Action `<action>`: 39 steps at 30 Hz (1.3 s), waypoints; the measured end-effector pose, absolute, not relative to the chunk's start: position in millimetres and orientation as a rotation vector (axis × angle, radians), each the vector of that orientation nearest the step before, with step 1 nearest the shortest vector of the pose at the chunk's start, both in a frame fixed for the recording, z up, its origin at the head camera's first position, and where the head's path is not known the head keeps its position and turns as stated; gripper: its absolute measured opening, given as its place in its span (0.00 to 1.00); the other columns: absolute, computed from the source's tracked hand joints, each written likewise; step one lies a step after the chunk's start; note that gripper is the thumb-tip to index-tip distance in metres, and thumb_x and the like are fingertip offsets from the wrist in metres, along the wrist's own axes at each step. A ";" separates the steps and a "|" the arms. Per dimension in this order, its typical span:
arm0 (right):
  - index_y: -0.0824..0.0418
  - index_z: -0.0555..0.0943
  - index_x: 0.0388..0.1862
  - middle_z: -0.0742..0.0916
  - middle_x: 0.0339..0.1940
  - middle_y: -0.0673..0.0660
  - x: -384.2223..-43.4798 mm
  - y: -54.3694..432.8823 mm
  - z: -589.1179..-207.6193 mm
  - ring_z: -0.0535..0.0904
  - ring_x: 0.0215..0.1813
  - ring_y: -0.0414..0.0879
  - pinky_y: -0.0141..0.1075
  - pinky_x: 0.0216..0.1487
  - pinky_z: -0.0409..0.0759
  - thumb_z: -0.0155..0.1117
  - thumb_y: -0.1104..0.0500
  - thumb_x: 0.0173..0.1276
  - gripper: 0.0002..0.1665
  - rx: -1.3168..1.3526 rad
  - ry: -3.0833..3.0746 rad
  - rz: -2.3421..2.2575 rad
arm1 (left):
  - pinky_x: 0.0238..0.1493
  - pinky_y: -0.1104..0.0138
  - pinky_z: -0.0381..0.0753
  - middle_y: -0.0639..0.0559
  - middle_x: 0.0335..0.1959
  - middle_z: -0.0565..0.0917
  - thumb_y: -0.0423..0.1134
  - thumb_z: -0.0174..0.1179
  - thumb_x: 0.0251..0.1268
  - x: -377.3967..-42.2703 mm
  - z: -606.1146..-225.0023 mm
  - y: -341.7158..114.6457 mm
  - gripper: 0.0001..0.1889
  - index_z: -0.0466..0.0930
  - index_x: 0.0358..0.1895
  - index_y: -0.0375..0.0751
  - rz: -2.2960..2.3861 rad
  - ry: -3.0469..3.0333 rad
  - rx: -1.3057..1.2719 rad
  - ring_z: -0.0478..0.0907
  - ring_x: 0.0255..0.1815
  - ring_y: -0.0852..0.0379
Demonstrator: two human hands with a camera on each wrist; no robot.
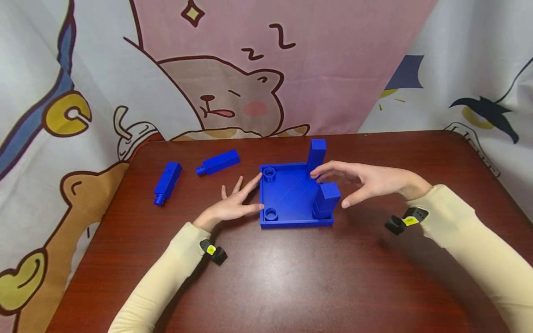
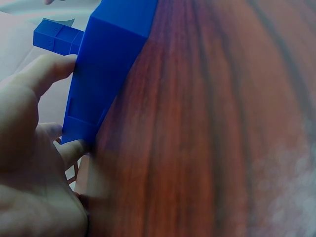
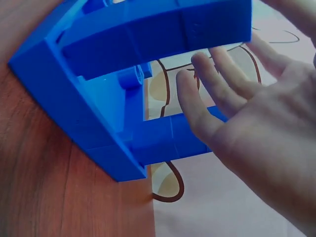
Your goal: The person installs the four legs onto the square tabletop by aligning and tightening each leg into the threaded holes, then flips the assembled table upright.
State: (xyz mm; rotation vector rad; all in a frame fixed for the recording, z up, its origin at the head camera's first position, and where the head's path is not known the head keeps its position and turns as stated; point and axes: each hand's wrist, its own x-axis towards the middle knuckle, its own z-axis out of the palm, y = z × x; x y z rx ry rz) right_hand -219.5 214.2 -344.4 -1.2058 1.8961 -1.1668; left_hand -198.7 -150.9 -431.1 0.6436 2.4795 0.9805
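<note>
A square blue plastic tray with a raised rim (image 1: 291,194) lies on the table. Round threaded-looking sockets, one at the far left corner (image 1: 269,174) and one at the near left corner (image 1: 271,214), show bare. On its right side stand two upright square blue legs, a near one (image 1: 327,200) and a far one (image 1: 318,153). My left hand (image 1: 231,206) touches the tray's left rim with thumb and forefinger spread; its fingertips meet the tray wall (image 2: 101,74) in the left wrist view. Beside the two legs, my right hand (image 1: 368,180) hovers with fingers loosely bent, holding nothing.
Two more blue legs with threaded ends lie on their sides to the left, one near the table's left edge (image 1: 168,181) and one behind my left hand (image 1: 220,162). A cartoon-printed cloth (image 1: 333,69) hangs behind the brown wooden table (image 1: 291,286).
</note>
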 end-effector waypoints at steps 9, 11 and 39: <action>0.63 0.63 0.72 0.69 0.70 0.63 -231.8 213.0 -344.1 0.59 0.73 0.58 0.45 0.69 0.61 0.56 0.75 0.65 0.36 -1.299 1.654 -1.163 | 0.58 0.38 0.11 0.58 0.78 0.45 0.56 0.55 0.67 -198.7 -430.3 -151.6 0.45 0.34 0.78 0.62 0.981 2.468 0.634 0.21 0.75 0.46; 0.61 0.65 0.71 0.71 0.69 0.61 -232.3 212.8 -345.3 0.61 0.72 0.56 0.49 0.67 0.63 0.56 0.73 0.67 0.33 -1.263 1.657 -1.142 | 0.58 0.38 0.11 0.58 0.78 0.45 0.56 0.54 0.67 -198.9 -430.2 -151.4 0.45 0.34 0.78 0.62 0.981 2.464 0.634 0.21 0.75 0.47; 0.60 0.73 0.52 0.80 0.48 0.55 -208.9 207.6 -356.0 0.78 0.49 0.51 0.42 0.47 0.79 0.76 0.60 0.55 0.29 -1.058 2.188 -1.196 | 0.58 0.39 0.11 0.59 0.78 0.45 0.56 0.54 0.67 -198.4 -431.3 -151.6 0.45 0.34 0.78 0.63 0.985 2.464 0.635 0.21 0.75 0.48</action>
